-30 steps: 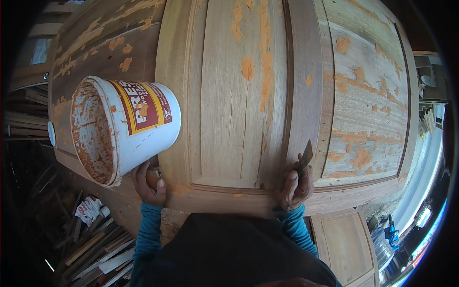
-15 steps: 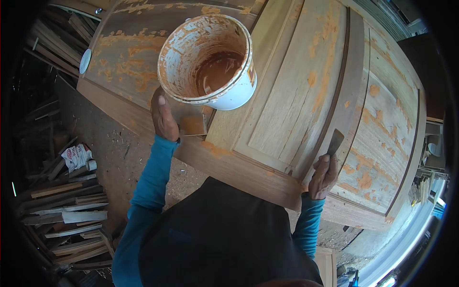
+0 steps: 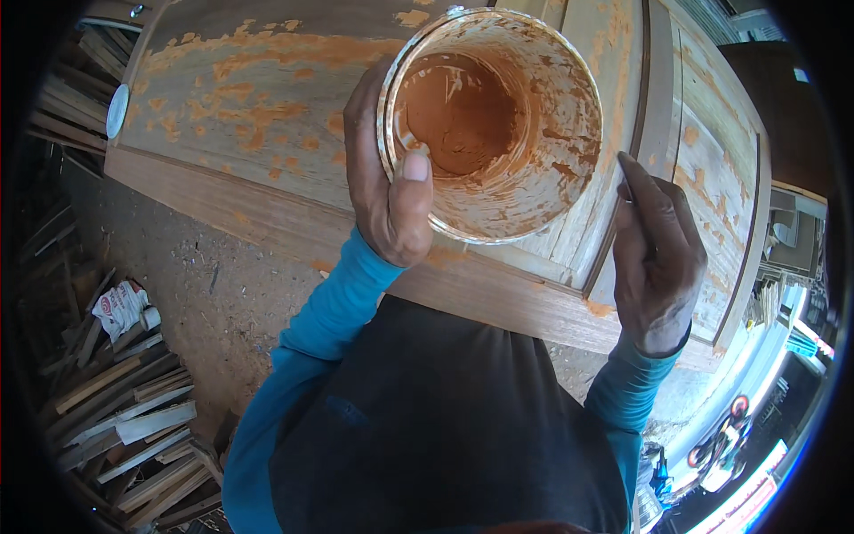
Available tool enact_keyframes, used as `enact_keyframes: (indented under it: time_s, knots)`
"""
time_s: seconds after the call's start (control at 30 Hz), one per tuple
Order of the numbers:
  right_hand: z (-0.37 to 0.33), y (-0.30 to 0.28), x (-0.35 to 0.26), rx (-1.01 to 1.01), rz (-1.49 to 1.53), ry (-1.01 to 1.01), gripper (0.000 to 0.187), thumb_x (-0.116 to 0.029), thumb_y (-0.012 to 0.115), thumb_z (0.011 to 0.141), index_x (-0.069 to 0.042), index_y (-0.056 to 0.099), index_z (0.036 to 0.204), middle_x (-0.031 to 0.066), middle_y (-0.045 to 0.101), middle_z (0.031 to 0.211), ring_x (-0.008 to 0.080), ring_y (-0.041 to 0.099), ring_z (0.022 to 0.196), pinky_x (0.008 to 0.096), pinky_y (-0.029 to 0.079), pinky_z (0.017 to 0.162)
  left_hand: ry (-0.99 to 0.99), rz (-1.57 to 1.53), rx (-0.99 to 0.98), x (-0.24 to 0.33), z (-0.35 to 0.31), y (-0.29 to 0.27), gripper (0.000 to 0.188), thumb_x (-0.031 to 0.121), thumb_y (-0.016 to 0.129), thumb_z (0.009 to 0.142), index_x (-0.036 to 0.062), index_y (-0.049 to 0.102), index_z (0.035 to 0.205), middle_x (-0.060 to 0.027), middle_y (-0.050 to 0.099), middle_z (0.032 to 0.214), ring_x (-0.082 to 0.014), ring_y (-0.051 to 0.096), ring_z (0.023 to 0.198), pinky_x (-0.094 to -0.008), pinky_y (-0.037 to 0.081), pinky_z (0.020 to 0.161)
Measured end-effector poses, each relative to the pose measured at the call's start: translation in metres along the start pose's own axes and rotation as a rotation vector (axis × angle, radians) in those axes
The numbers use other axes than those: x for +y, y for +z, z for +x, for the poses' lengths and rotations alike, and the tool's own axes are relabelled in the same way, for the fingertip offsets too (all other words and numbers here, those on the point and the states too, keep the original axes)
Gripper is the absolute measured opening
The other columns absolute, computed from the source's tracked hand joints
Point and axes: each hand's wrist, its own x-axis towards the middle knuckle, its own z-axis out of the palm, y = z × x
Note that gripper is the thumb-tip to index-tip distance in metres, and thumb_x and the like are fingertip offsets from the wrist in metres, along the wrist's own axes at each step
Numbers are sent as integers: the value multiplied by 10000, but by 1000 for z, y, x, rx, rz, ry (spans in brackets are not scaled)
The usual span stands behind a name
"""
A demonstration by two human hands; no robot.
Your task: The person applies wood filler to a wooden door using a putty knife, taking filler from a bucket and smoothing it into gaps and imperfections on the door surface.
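A white bucket [image 3: 562, 98] smeared with orange-brown filler is tipped toward me above the wooden door. Thick orange-brown filler paste [image 3: 467, 120] lies in its bottom. My left hand [image 3: 387, 182] grips the bucket at its left side, thumb hooked over the rim and fingers along the outside wall. Just right of the bucket, my right hand [image 3: 656, 254] is closed around a putty knife [image 3: 625, 190], of which only a sliver shows between the fingers. Patches of filler streak the panelled wooden door [image 3: 209, 165] beneath both hands.
A round white lid [image 3: 117, 110] rests at the door's left edge. Wood offcuts [image 3: 151, 423] and a white printed bag [image 3: 121, 310] lie on the floor at left. A motorcycle [image 3: 722, 440] stands off to the lower right.
The bucket has moved right and closer, tilting so its inside faces me more. My left hand now holds its side with the thumb over the rim. My right hand has risen toward the bucket.
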Motion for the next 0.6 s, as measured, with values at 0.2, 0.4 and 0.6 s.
enact_keyframes:
  time_s: [0.2,0.4,0.6]
  knots:
    - [22,45,-18,-232,-315,-116,171,5,649,892,18,704,1054,164,672,961,315,737,864,400,617,754,253,285,-61,8,-30,11,805,490,452,1007,-86,347,1559,-335,359,1567,-466,359,1474,-588,284,1213]
    - [24,106,7,-309,-555,-79,61,-41,655,860,-24,713,868,180,696,936,318,758,838,414,632,719,351,382,-86,10,-44,19,804,476,438,1005,-89,331,1566,-336,370,1568,-472,374,1459,-592,284,1194]
    - [11,95,-19,-415,-301,-150,71,-61,652,869,-30,716,879,170,706,880,330,756,813,434,625,732,308,285,-78,8,-45,11,838,460,440,993,-111,280,1584,-343,346,1586,-460,324,1494,-569,251,1211]
